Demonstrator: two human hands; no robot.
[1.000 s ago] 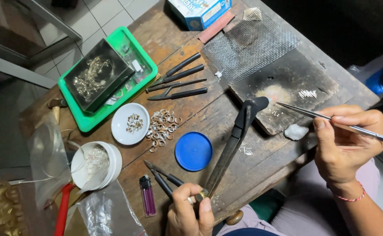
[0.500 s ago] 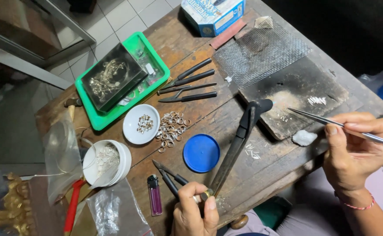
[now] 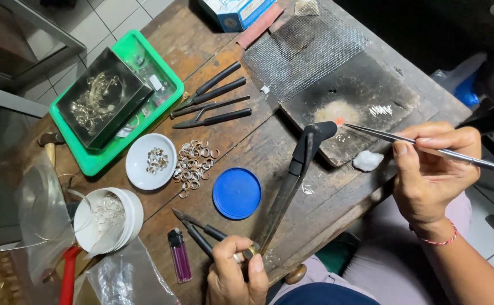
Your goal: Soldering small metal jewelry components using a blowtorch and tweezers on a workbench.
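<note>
Worn wooden bench carries a charred block; left hand grips the torch, right hand pinches tweezers, best held steady by the flame.
</note>
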